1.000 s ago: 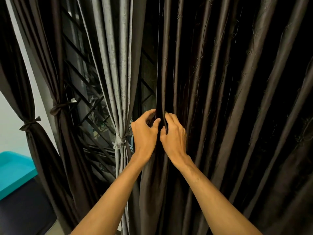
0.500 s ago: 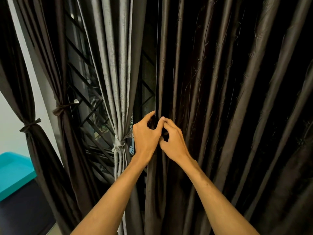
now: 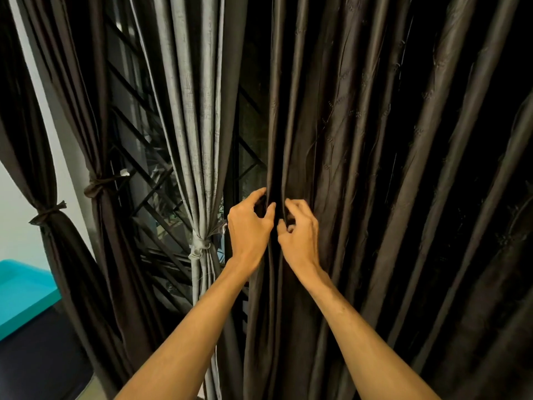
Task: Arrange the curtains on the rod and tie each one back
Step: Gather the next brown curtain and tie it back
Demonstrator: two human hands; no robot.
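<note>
A wide dark brown curtain (image 3: pixel 375 168) hangs loose over the right half of the view. My left hand (image 3: pixel 248 226) pinches its leftmost folds at the edge. My right hand (image 3: pixel 300 232) sits just beside it, fingers curled around the neighbouring fold. A grey curtain (image 3: pixel 196 111) hangs left of my hands, gathered by a grey tie (image 3: pixel 199 245). Further left are two dark brown curtains, one (image 3: pixel 98 111) bound by a brown tie (image 3: pixel 96 187), the other (image 3: pixel 26 125) bound by a tie (image 3: pixel 47 212). The rod is out of view.
A window with a dark diagonal metal grille (image 3: pixel 150 180) shows between the tied curtains. A white wall (image 3: pixel 17 226) lies at the far left, with a teal surface (image 3: pixel 23 295) and a dark object (image 3: pixel 37 356) below it.
Both hands have shifted slightly along the loose curtain's edge folds, the fingers regripping; the thumbs that were touching are now a little apart.
</note>
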